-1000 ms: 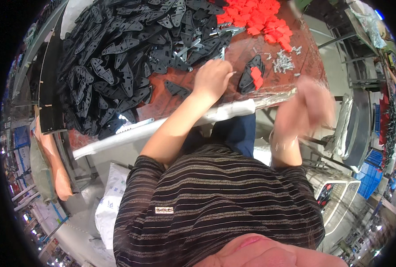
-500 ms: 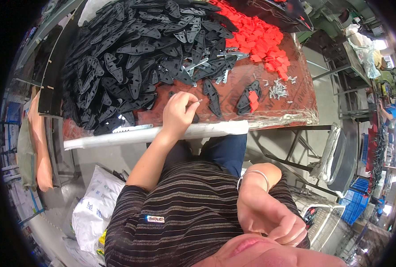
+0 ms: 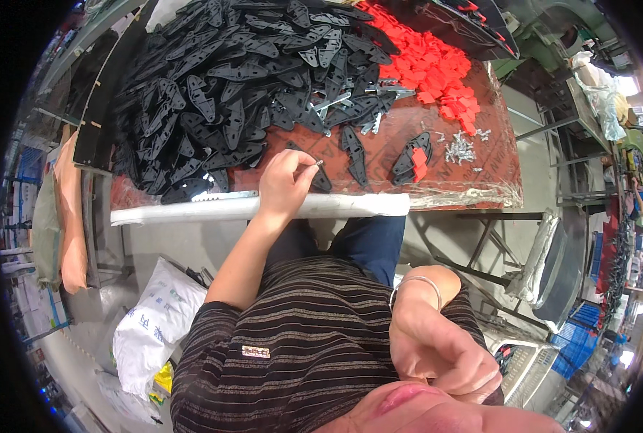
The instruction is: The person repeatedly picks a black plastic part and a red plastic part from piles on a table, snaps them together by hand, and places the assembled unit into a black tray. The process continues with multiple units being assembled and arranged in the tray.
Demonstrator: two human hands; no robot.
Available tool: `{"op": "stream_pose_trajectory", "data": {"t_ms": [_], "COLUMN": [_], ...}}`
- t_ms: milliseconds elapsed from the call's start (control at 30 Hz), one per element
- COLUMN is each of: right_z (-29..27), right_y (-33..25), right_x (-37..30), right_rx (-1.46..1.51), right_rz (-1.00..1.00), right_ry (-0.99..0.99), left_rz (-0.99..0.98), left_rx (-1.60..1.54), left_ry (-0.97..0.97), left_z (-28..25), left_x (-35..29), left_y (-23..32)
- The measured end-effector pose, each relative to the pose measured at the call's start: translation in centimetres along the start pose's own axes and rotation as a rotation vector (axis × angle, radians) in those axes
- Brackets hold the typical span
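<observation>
At the near edge of the table, my left hand pinches a small metallic piece between thumb and fingertips; it is too small to name. A black plastic plate, pointed at its ends, lies partly behind that hand. To its right lies another black plate, then a further black plate with red pieces on it. My right hand, a bangle at its wrist, is raised at the lower right, away from the table. Its fingers are curled, and what they hold, if anything, is hidden.
A large heap of black plates covers the table's left and middle. Red plastic pieces pile at the back right, with small silvery metal parts nearby. White padding lines the near edge. A white sack stands on the floor at left.
The whole view has shifted slightly. My left hand still pinches the small metallic piece, now beside the nearest black plate, more of which shows. My right hand stays raised with curled fingers.
</observation>
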State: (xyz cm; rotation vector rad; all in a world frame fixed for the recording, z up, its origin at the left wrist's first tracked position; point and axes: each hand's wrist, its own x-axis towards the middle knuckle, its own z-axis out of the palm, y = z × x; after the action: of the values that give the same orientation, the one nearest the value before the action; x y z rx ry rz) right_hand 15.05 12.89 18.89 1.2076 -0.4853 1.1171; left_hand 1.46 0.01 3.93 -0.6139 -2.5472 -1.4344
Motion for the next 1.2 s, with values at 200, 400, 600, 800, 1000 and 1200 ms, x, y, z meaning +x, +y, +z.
{"op": "stream_pose_trajectory", "data": {"t_ms": [200, 400, 600, 800, 1000, 1200], "right_z": [0.1, -0.1, 0.3, 0.9, -4.9, -6.6], "right_y": [-0.7, -1.1, -0.3, 0.0, 0.6, -1.0], "right_x": [1.2, 1.2, 0.9, -1.1, -5.1, -10.7], "right_rx": [-0.024, -0.007, 0.006, 0.009, -0.919, -0.605], "right_rz": [-0.033, 0.041, 0.011, 0.069, 1.244, 1.622], "right_ry": [0.018, -0.007, -0.039, -0.099, -1.06, -0.817], "left_rz": [-0.021, -0.031, -0.005, -0.014, -0.269, -0.372], "left_rx": [-0.041, -0.064, -0.089, -0.16, -0.53, -0.841], "left_ry": [-0.002, -0.012, -0.069, -0.063, -0.449, -0.574], "left_z": [-0.3, -0.1, 0.3, -0.6, -3.0, -3.1], "left_x": [-0.8, -1.4, -0.8, -1.1, -2.7, -3.0], "left_y": [0.6, 0.8, 1.1, 0.3, 1.0, -0.4]}}
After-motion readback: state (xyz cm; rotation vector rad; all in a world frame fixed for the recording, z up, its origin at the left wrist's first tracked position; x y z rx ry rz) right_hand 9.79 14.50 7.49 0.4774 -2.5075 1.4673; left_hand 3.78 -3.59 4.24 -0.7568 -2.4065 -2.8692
